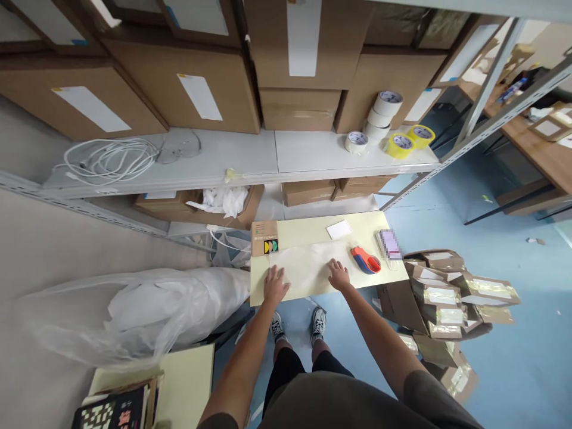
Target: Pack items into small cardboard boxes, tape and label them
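A thin whitish sheet (pixel 308 262) lies flat on a pale yellow table (pixel 375 223) in front of me. My left hand (pixel 276 286) rests palm down at the sheet's left end, fingers apart. Palm down toward the sheet's right end is my right hand (pixel 338 274), its fingers also spread. Neither hand grips anything. Just right of my right hand is an orange and blue hand tool (pixel 365 260) with a looped end. A small cardboard box (pixel 263 229) sits at the table's back left corner. Behind the sheet lies a white card (pixel 338 229).
A blurred-out flat item (pixel 389 245) lies at the table's right end. Behind stands a shelf (pixel 250 152) with cartons, coiled white cable (pixel 109 159) and tape rolls (pixel 379 116). Packed boxes (pixel 442 295) are heaped at right; plastic-wrapped material (pixel 179 304) is at left.
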`<state>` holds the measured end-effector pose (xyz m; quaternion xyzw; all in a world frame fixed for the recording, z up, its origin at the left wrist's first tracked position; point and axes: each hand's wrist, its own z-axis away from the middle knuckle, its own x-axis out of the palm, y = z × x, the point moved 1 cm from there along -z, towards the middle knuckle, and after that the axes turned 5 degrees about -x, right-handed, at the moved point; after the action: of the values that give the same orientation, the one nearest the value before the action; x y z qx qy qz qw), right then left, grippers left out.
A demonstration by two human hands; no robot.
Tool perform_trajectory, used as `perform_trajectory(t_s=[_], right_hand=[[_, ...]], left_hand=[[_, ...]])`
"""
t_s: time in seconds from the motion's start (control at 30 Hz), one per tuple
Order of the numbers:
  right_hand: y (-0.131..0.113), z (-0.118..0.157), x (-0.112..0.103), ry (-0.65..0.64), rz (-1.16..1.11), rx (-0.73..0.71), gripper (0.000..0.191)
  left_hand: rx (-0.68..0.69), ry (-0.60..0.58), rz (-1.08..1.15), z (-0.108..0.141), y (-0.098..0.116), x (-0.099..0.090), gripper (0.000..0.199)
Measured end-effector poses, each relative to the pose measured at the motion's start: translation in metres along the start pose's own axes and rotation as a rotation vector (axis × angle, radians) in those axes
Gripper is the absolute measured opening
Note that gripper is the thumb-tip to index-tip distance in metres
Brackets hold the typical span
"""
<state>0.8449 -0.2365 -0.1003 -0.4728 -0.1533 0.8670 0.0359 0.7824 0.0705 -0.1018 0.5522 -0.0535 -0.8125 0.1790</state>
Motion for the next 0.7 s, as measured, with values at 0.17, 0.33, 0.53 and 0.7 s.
perform_trajectory(t_s=[0.17,0.33,0.53,0.7], right_hand=[[-0.045,-0.027,-0.015,0.106,-0.052,-0.112,0.059],[-0.143,-0.092,-0.02,0.038,-0.163,-0.355,0.056],[-0.243,-0.146,-0.004,-0.072,-0.076,-0.279,0.061],[-0.276,-0.141,0.008,-0.05,-0.084,-0.313,0.065]], left_hand=[[-0.093,0.181,0.153,-0.024,-0.028,-0.026,0.064],[-0.335,0.271,0.381,-0.083,-0.071,-0.053,0.064],[-0.408,0.056,0.691,-0.127,-0.111,-0.066,0.056],[-0.381,0.122,0.75,-0.125,-0.141,-0.077,0.049]])
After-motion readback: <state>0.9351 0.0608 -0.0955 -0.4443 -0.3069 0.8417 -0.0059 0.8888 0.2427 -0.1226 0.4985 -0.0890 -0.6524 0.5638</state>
